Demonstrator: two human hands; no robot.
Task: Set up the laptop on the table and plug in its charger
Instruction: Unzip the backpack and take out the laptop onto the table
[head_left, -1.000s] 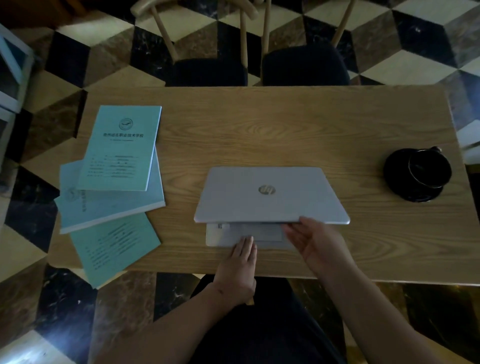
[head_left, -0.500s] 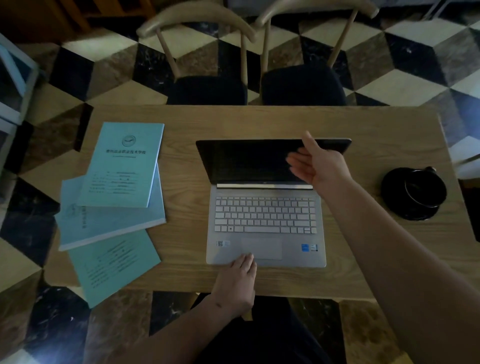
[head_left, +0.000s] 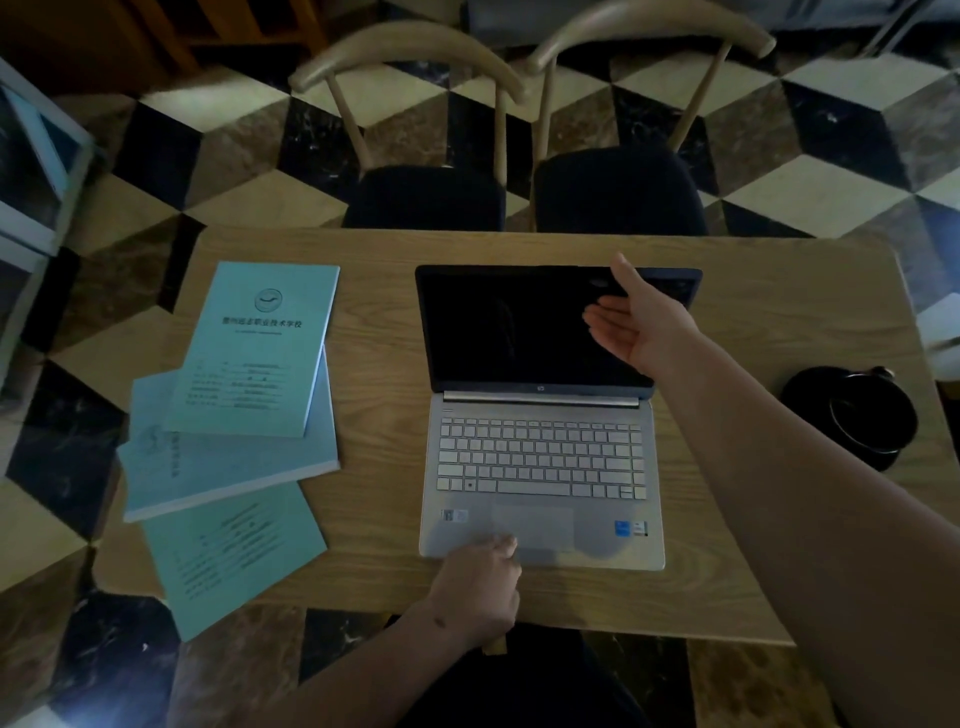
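Laptop (head_left: 540, 457) open mid-bench (head_left: 374, 249), front edge near bench's near edge, screen dark. Right hand (head_left: 641, 325) at lid's upper right, palm open, thumb at top edge; whether it grips lid unclear. Left hand (head_left: 478, 587) loosely open, fingertips resting on palm rest beside touchpad. Booklets (head_left: 234, 415) stacked left, lowest overhanging near edge. Black cup (head_left: 867, 415) near right edge. Bare bench between laptop and cup, and behind lid. Two chairs (head_left: 519, 192) against far edge. Charger not seen.
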